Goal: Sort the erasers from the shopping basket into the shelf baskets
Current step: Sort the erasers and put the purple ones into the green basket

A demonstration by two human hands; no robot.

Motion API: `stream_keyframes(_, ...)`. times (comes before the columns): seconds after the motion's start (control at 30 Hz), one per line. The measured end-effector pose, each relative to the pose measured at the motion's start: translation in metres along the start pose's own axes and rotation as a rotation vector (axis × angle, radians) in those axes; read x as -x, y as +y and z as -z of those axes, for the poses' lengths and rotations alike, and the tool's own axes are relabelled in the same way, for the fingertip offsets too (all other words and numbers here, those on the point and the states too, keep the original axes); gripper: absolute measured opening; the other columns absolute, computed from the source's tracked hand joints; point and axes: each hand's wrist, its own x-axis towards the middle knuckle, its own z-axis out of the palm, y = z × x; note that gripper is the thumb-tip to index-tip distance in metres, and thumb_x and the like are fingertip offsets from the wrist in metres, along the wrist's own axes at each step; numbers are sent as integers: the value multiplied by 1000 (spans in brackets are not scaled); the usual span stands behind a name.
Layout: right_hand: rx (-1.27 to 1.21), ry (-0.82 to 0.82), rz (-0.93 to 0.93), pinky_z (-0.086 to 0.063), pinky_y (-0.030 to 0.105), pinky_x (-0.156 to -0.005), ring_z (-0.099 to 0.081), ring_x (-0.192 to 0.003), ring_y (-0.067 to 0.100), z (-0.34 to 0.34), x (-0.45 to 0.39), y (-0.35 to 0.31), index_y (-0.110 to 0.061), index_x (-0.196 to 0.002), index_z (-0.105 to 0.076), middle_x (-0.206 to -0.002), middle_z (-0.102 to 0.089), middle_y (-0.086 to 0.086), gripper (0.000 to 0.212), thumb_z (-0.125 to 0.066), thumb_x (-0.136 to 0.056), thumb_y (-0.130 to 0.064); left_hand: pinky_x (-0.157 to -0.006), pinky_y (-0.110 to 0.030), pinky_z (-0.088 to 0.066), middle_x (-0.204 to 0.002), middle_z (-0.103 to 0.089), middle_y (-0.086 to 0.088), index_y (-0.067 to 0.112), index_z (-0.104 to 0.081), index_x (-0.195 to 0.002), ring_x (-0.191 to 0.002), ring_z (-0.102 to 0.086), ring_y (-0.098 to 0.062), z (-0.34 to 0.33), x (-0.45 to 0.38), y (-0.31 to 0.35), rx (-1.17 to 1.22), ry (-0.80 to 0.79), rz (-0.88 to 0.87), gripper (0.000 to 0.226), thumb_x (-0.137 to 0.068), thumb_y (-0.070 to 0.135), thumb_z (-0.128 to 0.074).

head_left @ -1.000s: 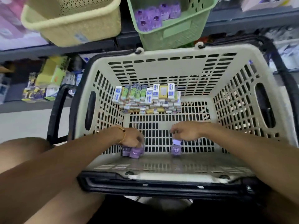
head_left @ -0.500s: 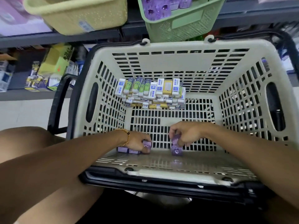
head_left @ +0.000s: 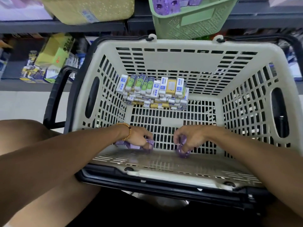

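Observation:
A cream shopping basket (head_left: 180,45) stands in front of me. Both my hands are low inside it, at its near wall. My left hand (head_left: 139,138) grips purple erasers (head_left: 129,145) lying on the basket floor. My right hand (head_left: 191,138) has its fingers curled round another purple eraser (head_left: 182,152). A stack of white, green and yellow boxed erasers (head_left: 154,92) leans against the far wall. On the shelf above, a green basket (head_left: 193,22) holds purple erasers (head_left: 165,5), and a yellow basket (head_left: 91,10) stands to its left.
The shopping basket's black handles (head_left: 54,99) hang down at its sides. A dark shelf edge (head_left: 65,27) runs below the two shelf baskets. Boxed goods (head_left: 54,56) sit on a lower shelf at the left. My knee (head_left: 21,133) is beside the basket's left side.
The view has tilted down a little and closed in. Both hands have stayed at the basket's near wall, closing further round the purple erasers.

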Motion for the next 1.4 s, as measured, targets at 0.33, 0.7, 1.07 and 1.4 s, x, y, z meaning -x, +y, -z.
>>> stream_keyframes(0.33,-112,-101,-58,-52,19,-62,-60,-92,17,-1,15,5,-22,-116,-61,-112,-55,-1,46,-71,-80,5,-42,-16,-45,-97,-52,8,37,-56,-119,-69,-53,-11,24,8,16,174,173,-114,27,-93,41,-56)
stream_keyframes(0.7,-130,223,21,-50,13,-73,-58,-85,7,4,19,1,-14,-107,-60,-97,-59,-4,25,-72,-85,-8,-45,-19,-47,-109,-51,4,32,-55,-124,-74,-56,-13,42,23,25,310,319,-215,29,-96,39,-53)
stream_keyframes(1.07,-523,730,255,-45,11,-49,-65,-71,3,62,71,-49,-27,-99,-61,-98,-66,-4,32,-81,-77,-14,-51,-26,-49,-104,-68,-8,40,-58,-105,-64,-60,-25,62,61,42,721,637,-391,11,-95,40,-54)
stream_keyframes(1.4,-534,1021,428,-46,16,-57,-60,-56,-5,95,131,-90,-28,-88,-68,-83,-71,-10,14,-79,-80,-25,-59,-6,-41,-100,-55,11,48,-52,-98,-81,-57,1,92,127,69,732,900,-606,12,-94,38,-57)
